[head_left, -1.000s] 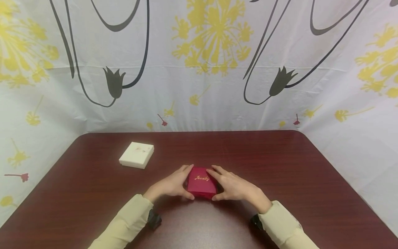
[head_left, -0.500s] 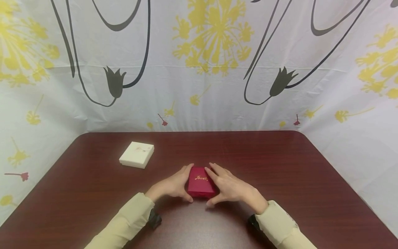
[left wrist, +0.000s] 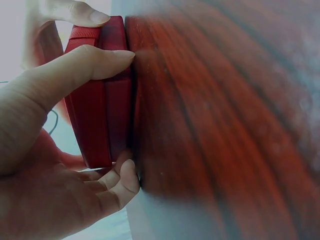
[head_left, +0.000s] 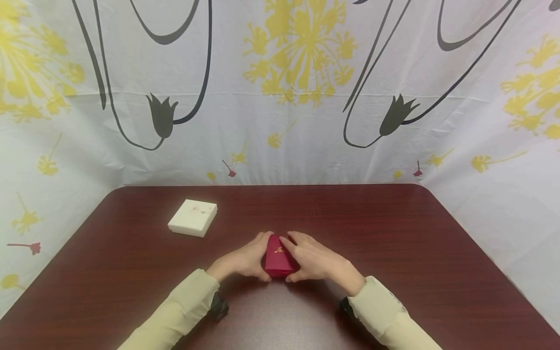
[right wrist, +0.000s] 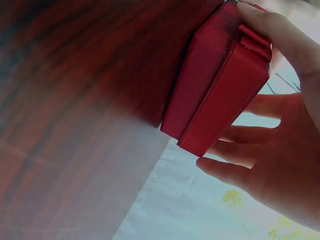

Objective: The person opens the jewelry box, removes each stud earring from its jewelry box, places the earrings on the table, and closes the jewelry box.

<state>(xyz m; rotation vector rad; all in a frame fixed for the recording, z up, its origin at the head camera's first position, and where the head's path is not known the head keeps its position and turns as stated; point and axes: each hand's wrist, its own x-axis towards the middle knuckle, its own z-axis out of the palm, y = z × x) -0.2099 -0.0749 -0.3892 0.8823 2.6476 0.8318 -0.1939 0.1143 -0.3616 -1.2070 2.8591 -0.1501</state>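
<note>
A red jewelry box (head_left: 278, 261) with gold lettering on its lid lies closed on the table, between both hands. My left hand (head_left: 249, 256) holds its left side, thumb at the near face and fingers round the far end. In the left wrist view, the left thumb (left wrist: 95, 65) presses across the near face of the box (left wrist: 95, 120). From the right, my right hand (head_left: 317, 260) holds the box, its fingers over the lid's right part and hiding most of the lettering. The right wrist view has the right thumb (right wrist: 265, 22) at the near face by the front tab.
A white square box (head_left: 193, 217) with a small printed design sits at the back left of the dark wooden table (head_left: 350, 218). Behind the table hangs a white curtain (head_left: 271, 160) with yellow and grey flower prints.
My right hand has shifted left and farther over the lid, covering more of the gold lettering. The left hand and both boxes stay nearly where they were.
</note>
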